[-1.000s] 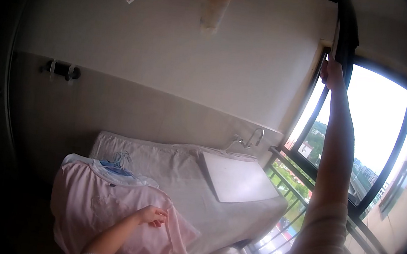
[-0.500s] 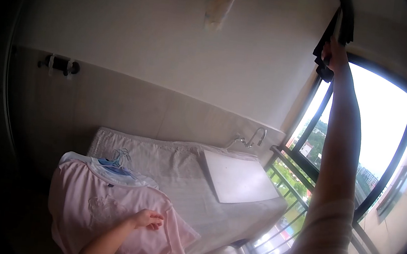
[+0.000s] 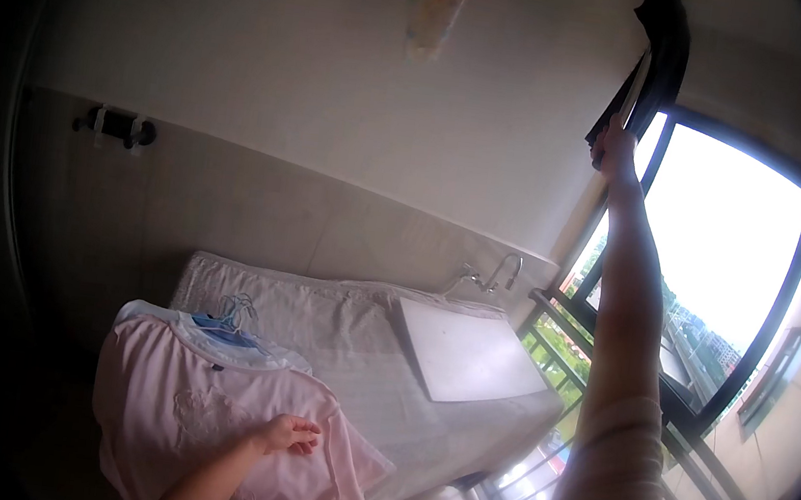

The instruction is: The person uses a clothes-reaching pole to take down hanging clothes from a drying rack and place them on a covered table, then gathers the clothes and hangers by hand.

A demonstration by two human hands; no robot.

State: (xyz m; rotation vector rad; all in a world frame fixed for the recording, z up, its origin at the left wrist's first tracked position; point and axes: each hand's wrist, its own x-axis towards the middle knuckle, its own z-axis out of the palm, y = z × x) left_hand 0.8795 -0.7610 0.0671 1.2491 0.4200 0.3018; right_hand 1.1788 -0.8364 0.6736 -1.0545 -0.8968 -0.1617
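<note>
My right hand (image 3: 614,148) is raised high in front of the window, its fingers closed on the lower part of a dark garment (image 3: 668,48). The garment's upper end runs out of view, and its exact kind cannot be made out. A pale strip shows between its dark parts just above the hand. My left hand (image 3: 289,434) is low, in front of a pink shirt (image 3: 235,399) with a light neckline. Its fingers are loosely bent and apart, with nothing visible in them. Several blue and white hangers (image 3: 232,328) lie at the shirt's neck.
A cloth-covered surface (image 3: 351,333) runs along the wall, with a white board (image 3: 473,352) on its right part. Behind it is a tap (image 3: 506,274). Railings (image 3: 556,357) and a window frame (image 3: 799,266) stand at right. Patterned clothes (image 3: 429,1) hang above.
My right hand has moved left and down, and the dark garment's lower part has shifted left with it. My left hand and the pink shirt have stayed nearly still.
</note>
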